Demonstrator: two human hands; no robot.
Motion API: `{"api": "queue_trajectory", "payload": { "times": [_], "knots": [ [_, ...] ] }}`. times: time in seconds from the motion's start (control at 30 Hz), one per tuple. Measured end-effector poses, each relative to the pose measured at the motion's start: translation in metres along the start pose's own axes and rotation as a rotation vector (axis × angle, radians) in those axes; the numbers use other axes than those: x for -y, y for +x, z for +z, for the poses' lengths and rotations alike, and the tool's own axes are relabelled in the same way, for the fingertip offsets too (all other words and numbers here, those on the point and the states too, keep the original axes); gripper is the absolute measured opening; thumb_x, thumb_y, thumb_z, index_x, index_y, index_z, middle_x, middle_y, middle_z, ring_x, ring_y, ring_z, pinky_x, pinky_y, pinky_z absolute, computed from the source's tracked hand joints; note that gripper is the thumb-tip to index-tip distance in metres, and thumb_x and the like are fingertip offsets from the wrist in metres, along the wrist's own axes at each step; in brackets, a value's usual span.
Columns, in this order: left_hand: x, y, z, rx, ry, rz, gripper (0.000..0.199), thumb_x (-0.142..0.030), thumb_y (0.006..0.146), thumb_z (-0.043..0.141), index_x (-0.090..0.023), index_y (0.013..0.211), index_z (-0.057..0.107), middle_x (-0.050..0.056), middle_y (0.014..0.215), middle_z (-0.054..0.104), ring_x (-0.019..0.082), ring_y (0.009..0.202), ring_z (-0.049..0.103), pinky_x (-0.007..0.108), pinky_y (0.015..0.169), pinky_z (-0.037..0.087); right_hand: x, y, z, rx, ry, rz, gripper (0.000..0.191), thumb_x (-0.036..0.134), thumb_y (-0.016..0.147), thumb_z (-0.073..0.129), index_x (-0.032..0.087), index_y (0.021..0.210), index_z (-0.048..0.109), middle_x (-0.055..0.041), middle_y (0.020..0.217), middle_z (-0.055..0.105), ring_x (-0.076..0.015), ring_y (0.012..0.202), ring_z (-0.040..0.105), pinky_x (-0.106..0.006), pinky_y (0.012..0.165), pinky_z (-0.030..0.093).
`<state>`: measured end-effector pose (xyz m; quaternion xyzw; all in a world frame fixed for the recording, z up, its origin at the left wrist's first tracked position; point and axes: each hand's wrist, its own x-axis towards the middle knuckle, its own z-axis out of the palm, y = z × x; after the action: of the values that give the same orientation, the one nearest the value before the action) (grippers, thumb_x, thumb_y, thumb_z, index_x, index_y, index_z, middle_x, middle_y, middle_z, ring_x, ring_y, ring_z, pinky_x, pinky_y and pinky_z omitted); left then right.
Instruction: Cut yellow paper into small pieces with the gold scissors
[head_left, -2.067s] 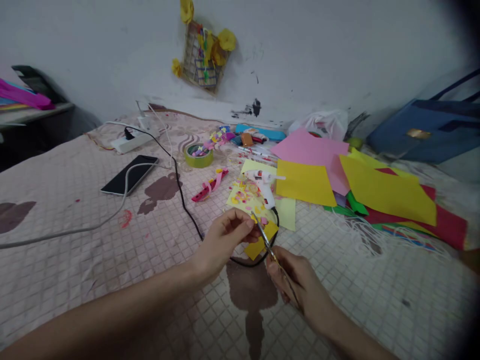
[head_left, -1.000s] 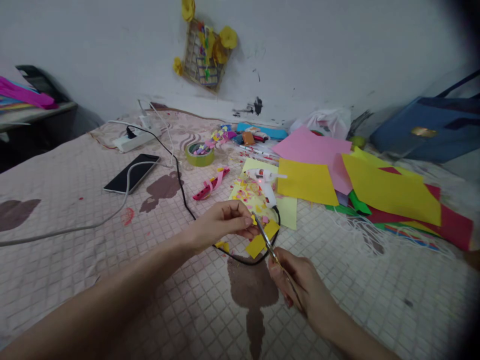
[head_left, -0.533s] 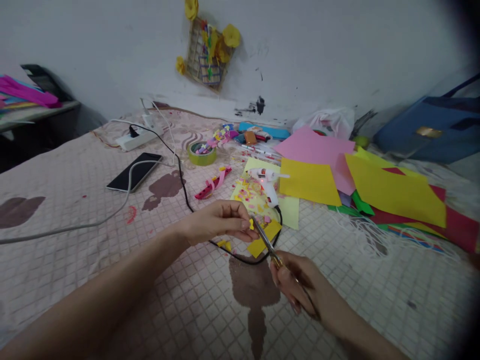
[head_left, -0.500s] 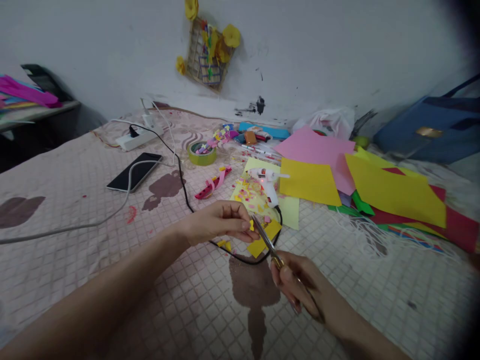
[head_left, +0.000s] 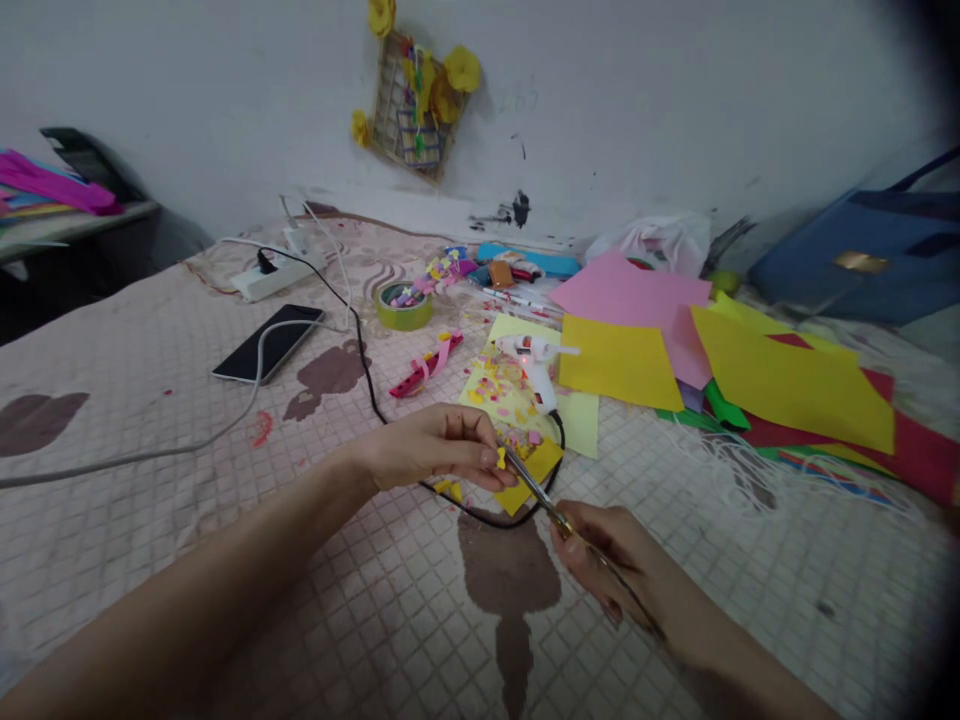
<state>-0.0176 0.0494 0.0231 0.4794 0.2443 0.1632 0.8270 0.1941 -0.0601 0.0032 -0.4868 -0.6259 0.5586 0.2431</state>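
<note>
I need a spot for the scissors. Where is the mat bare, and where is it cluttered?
Bare mat lies right of the right hand, below the paper sheets; also left of the phone. Crowded: around the glue gun and tape roll.

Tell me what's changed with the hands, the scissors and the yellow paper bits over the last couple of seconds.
The left hand shifted slightly, and its fingers now pinch only a tiny yellow scrap. A small yellow offcut has dropped onto the mat beneath it. The right hand drew back toward the person, still gripping the scissors, whose tips stay at the scrap. The glue gun, the phone and the coloured sheets stayed put.
</note>
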Motion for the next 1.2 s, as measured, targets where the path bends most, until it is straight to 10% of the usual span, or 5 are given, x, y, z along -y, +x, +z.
{"api": "queue_trajectory", "payload": {
  "times": [1.2],
  "knots": [
    [-0.0002,-0.0033,-0.0048,0.101,0.02,-0.017,0.008,-0.013,0.075,0.063,-0.011,0.074,0.055,0.007,0.085,0.07,0.014,0.085,0.066,0.024,0.079,0.051,-0.0016,-0.0018,-0.0043,0.105,0.106,0.045,0.051,0.067,0.077,0.038,0.018,0.065,0.041,0.007,0.048,0.035,-0.0054,0.037,0.029,-0.018,0.035,0.026]
  ]
}}
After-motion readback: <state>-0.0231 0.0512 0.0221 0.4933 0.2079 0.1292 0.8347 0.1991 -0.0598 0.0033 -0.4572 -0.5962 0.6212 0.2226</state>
